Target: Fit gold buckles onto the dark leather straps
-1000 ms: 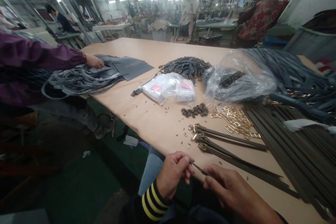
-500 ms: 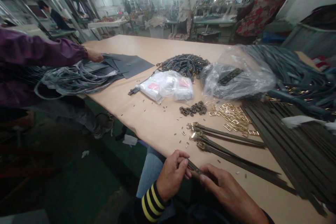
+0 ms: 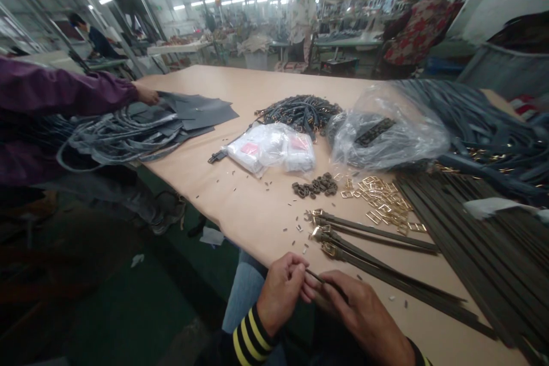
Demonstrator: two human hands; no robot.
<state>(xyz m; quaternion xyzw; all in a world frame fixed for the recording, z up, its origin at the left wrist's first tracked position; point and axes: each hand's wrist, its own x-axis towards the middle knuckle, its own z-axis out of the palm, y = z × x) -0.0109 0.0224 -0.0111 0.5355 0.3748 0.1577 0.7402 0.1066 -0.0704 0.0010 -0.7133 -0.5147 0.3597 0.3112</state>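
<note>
My left hand [image 3: 281, 294] and my right hand [image 3: 358, 311] are close together at the table's near edge, both pinching a narrow dark strap [image 3: 326, 281]. Its far end is hidden in my right hand. Just beyond them lie several olive straps with brass buckles [image 3: 343, 254], their buckle ends pointing left. Small metal tips [image 3: 295, 229] are scattered on the tan table top [image 3: 223, 194]. Further off are a pile of brass buckles [image 3: 380, 200] and a heap of dark loops [image 3: 315, 186].
A long stack of olive straps [image 3: 476, 251] fills the right side, by a clear plastic bag [image 3: 386, 134] and blue-grey straps [image 3: 489, 143]. Across the table, a co-worker's hand [image 3: 146, 95] rests on grey sheets [image 3: 199, 111]. White packets [image 3: 270, 148] lie mid-table.
My hands have shifted slightly along the dark strap, and it now looks thinner and angled more steeply. The co-worker's hand has moved left over the grey sheets. The view has drifted a little.
</note>
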